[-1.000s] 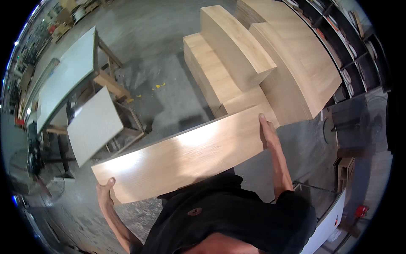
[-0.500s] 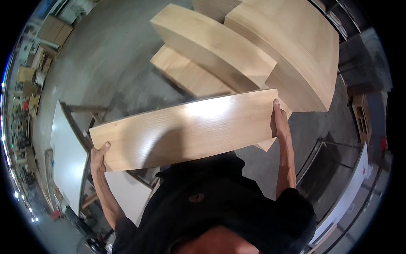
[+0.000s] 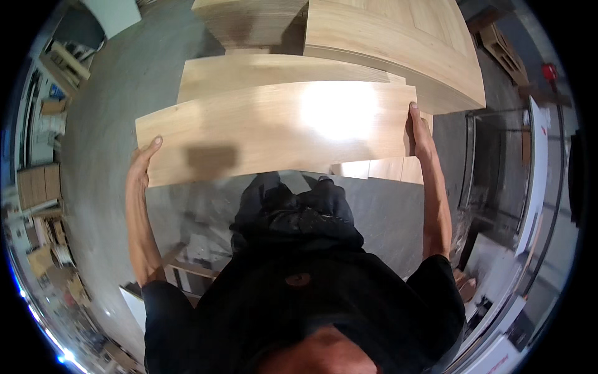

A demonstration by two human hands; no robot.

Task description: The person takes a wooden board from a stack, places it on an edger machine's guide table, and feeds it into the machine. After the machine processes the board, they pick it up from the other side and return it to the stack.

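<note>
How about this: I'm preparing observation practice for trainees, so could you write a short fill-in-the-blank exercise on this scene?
1. The left hand grips the wood-grained board at its ____ end.
2. The right hand has its ____ on the board's upper face.
3. Of the two hands, the bright glare lies nearer the ____ one.
4. The person's shirt is ____ in colour.

Missing words: left; thumb; right; black.

PLACE: woodworking shop or factory floor | GROUND: bare grey concrete floor | STOCK: long wooden board, pale wooden panels piled beyond it | RIGHT: open-sided wooden crate, white panel near a dark metal frame | LEFT: jumbled wood pieces, brown box-like stack | LIGHT: bright lamps along lower-left rim
</note>
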